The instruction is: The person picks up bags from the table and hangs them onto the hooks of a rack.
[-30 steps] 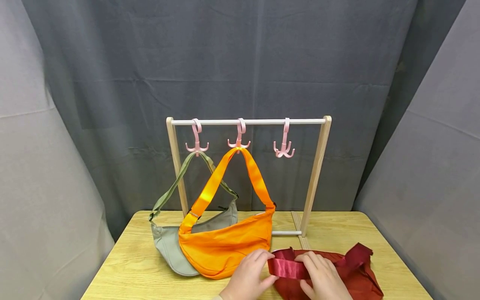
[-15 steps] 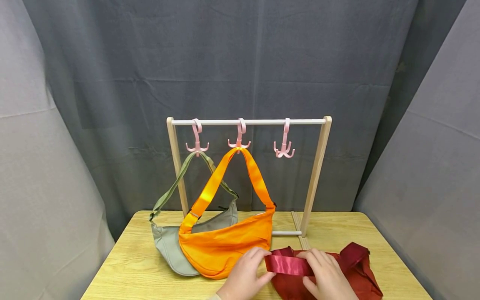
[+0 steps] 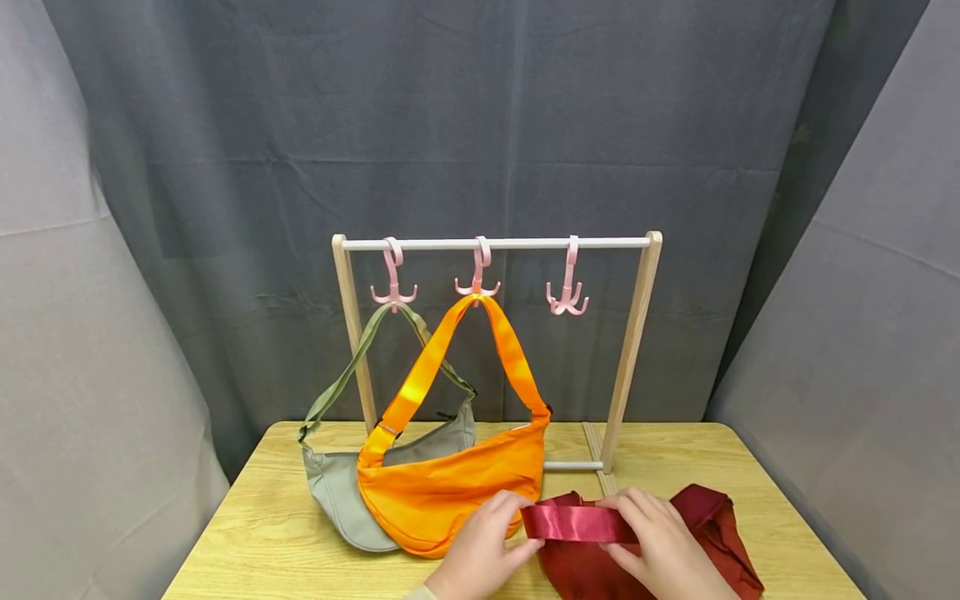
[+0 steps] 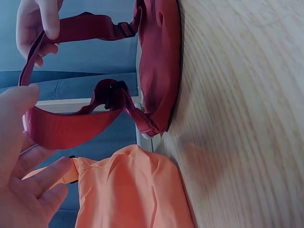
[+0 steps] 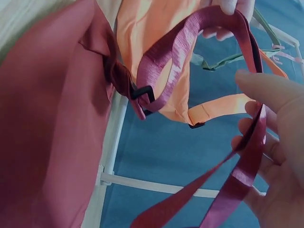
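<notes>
A dark red shoulder bag (image 3: 592, 571) lies at the table's front right, its glossy strap (image 3: 577, 524) raised in a loop above it. My left hand (image 3: 480, 546) pinches the strap's left end between thumb and fingers. At the other end of the stretched section, my right hand (image 3: 663, 542) grips the strap with thumb and fingertips. In the left wrist view, the red bag body (image 4: 161, 61) rests by the tabletop and the strap (image 4: 71, 130) runs up to both hands. A black buckle (image 5: 144, 97) shows on the strap in the right wrist view.
Behind stands a rack with a white rail (image 3: 525, 244) and wooden posts (image 3: 633, 342). An orange bag (image 3: 457, 504) hangs from the middle pink hook (image 3: 478, 271), overlapping a grey-green bag (image 3: 337, 492) on the left hook (image 3: 393, 275). The right hook (image 3: 567, 283) holds no bag.
My left hand has shifted slightly left and up with its end of the strap. My right hand has moved slightly right and up, leaving a longer strap section stretched between the hands.
</notes>
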A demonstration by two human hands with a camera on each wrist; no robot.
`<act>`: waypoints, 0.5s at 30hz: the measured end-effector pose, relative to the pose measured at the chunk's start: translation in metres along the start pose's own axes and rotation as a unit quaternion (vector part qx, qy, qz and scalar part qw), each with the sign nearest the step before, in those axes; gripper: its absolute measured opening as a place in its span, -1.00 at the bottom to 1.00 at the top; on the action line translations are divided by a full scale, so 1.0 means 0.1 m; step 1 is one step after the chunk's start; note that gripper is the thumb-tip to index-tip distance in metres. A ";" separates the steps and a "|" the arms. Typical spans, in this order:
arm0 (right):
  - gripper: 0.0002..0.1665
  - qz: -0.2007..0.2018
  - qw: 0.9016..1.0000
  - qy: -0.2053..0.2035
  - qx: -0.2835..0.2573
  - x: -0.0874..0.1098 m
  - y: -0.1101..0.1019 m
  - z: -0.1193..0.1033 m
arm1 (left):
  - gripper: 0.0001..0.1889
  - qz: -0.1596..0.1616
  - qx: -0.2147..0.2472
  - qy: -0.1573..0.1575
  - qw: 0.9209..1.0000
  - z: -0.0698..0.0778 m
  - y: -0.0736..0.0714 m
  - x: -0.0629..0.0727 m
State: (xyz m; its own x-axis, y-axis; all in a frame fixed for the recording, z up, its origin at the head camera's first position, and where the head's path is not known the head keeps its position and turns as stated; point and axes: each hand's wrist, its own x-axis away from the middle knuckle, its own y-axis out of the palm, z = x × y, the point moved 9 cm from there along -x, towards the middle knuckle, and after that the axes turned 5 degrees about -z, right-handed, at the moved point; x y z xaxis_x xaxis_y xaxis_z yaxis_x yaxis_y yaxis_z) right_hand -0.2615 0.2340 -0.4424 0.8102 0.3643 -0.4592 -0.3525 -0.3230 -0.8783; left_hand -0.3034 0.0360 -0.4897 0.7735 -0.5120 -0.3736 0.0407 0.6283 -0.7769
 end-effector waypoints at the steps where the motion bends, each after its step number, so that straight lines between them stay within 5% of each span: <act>1: -0.40 -0.002 1.000 0.000 -0.002 0.00 -0.01 0.01 | -0.58 -0.001 0.000 -0.002 1.000 -0.01 0.00 0.00; 9: -0.38 -0.044 0.998 0.042 -0.010 0.00 -0.01 0.10 | -0.59 -0.002 0.008 -0.019 1.000 -0.07 -0.03 0.01; 15: -0.29 -0.026 0.999 0.027 0.002 -0.03 -0.09 0.07 | -0.59 -0.009 0.021 -0.039 0.999 -0.12 -0.04 0.00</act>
State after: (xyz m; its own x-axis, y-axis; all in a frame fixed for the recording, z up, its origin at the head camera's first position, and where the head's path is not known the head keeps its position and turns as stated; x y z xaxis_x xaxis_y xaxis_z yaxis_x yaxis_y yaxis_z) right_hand -0.2643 0.2421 -0.4345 0.8513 0.3325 -0.4060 -0.3122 -0.3010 -0.9011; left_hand -0.3112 0.0264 -0.4929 0.8189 -0.4774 -0.3187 0.0797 0.6443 -0.7606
